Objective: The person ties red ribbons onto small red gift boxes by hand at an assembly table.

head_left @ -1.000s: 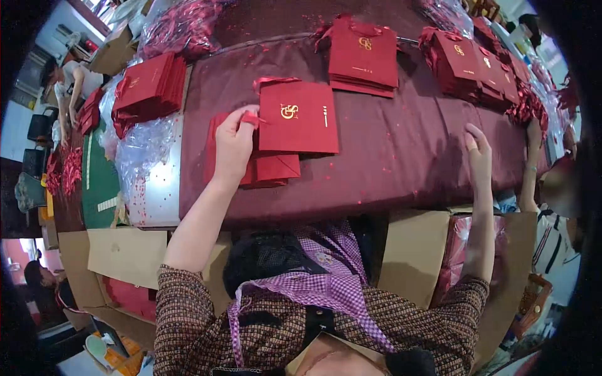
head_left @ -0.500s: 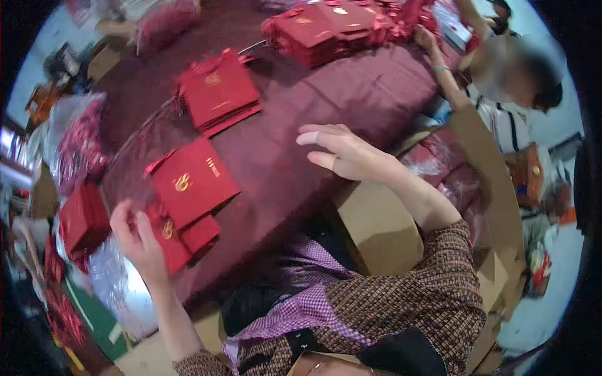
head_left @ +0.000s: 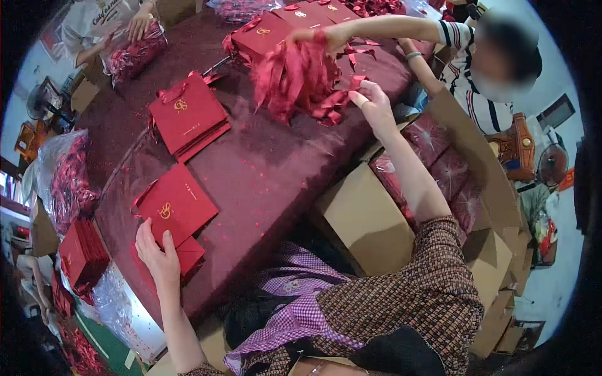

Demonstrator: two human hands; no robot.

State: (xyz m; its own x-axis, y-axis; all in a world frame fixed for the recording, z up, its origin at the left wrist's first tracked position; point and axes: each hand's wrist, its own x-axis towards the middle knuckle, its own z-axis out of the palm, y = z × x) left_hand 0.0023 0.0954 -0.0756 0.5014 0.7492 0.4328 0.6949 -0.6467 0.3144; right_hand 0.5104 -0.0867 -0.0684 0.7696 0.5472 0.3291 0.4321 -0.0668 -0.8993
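Note:
My left hand (head_left: 157, 254) rests with its fingers apart on the lower edge of a red paper bag with a gold logo (head_left: 182, 203). Part of another red bag (head_left: 189, 255) shows beneath it. Farther up the table lies a small stack of red bags (head_left: 190, 118) with ribbon handles. My right hand (head_left: 374, 106) is at the end of a bunch of red ribbons (head_left: 295, 78), its thumb and fingers closed on a ribbon end. A co-worker's hand (head_left: 320, 41) holds the top of that bunch over the table.
More red bags (head_left: 260, 34) lie at the table's far side. Open cardboard boxes (head_left: 367, 213) stand by the near right edge, one with plastic-wrapped red packs (head_left: 433, 147). Another person handles a wrapped red bundle (head_left: 135, 53) at the upper left. Red bags (head_left: 83, 257) stand at the left.
The co-worker's arm has come across the table with the ribbon bunch. My right hand has moved up and right to the ribbons. My left hand has come onto the bag.

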